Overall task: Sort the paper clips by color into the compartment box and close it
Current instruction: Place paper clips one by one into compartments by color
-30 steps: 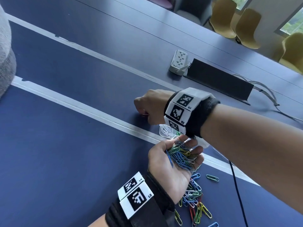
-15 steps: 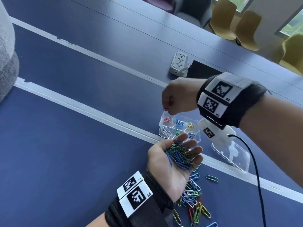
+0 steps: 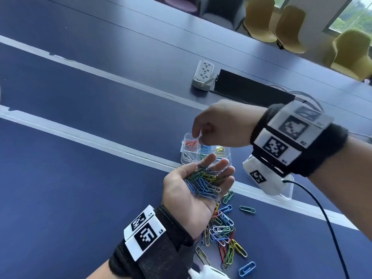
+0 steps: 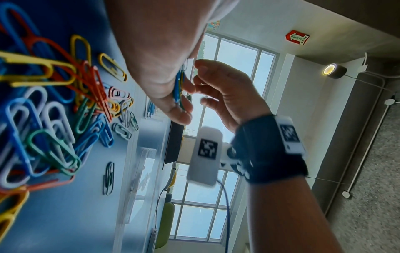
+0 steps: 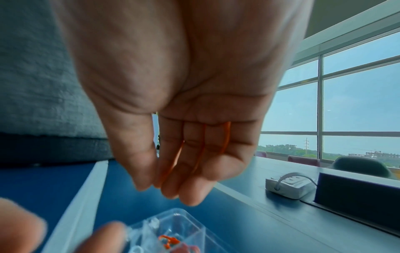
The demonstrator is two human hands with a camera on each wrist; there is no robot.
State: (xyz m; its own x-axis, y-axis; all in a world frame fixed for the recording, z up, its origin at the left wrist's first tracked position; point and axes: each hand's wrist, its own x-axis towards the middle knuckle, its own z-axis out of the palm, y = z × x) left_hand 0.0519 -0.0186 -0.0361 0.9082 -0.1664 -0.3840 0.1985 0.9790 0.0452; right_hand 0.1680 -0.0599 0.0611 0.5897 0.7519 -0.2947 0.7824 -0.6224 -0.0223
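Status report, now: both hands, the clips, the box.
Left hand palm up, cupping mixed paper clips. Right hand over compartment box, fingers hanging loose, nothing visibly pinched. Box open, partly sorted; loose pile left on table. Nothing blocking.

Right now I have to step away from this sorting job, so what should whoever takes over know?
Left hand: palm up above the table, cupping a heap of mixed paper clips.
Right hand: hovers over the box, fingers pointing down; something orange lies against them in the right wrist view, too blurred to tell if it is gripped.
Box: open, with red, white, blue, yellow and green clips already in separate compartments. Its lid lies to the right.
Left: sort the handful and the loose pile on the table, then close the box.
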